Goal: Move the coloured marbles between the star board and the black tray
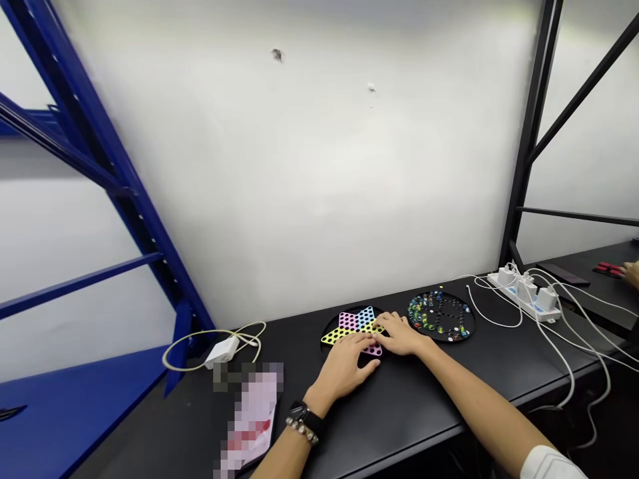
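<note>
A star-shaped Chinese checkers board [344, 327], perforated with holes and coloured pink, blue and yellow, lies on a round black base. My left hand [344, 364] rests over its near left part, fingers stretched and slightly bent, thumb apart. Across the right side of the star, my right hand [399, 334] lies with fingers spread and curved. Both hands cover part of the board, and what is under the fingertips is hidden. Just right of my right hand sits a round black tray [439, 338] with several coloured glass marbles [418, 313] along its compartments.
A power strip [524, 297] with white chargers and trailing cables stands at the right. On the left lie a white adapter [222, 351] with a looped cable and a blurred pink flat object [254, 406]. A wall backs the black table [399, 406]. Another person's hand [631, 273] shows far right.
</note>
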`<state>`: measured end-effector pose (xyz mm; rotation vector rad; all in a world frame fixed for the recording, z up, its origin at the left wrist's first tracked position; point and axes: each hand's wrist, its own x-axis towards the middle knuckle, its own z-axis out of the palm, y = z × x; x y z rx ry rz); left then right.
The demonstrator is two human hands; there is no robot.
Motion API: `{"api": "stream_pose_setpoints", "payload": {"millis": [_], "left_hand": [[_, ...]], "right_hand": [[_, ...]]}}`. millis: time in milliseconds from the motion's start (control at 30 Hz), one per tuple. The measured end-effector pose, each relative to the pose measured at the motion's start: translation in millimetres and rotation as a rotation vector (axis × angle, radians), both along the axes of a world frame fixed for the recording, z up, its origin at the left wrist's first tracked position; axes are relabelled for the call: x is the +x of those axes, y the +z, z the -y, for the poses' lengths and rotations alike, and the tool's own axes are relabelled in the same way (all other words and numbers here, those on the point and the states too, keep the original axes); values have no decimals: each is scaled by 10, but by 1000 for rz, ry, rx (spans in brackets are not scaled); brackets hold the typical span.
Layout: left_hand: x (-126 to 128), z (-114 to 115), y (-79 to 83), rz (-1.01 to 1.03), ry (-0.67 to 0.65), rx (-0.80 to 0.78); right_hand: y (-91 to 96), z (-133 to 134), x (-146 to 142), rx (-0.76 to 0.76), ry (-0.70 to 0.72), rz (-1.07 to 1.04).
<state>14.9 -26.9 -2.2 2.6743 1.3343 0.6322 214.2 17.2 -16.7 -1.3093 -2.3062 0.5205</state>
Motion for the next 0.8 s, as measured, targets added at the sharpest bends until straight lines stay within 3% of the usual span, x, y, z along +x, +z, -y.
{"api": "stream_pose_setpoints", "payload": {"millis": [100,200,367,500,600,800], "left_hand": [[2,14,12,10,-5,-5],[1,31,32,14,-8,-11],[3,41,53,23,-14,-24],[4,38,53,23,-10,-32],[2,38,45,30,-16,-36],[-8,29,28,42,-22,-47]], "right_hand": [[-8,-43,0,27,-35,-23],[39,-131,108,88,-183,-67],[105,-327,553,137,-529,-96],[17,-453,886,83,-704,-64],[-89,-508,993,11,-715,-40],[-204,-562,1005,-56,-610,-68]]}}
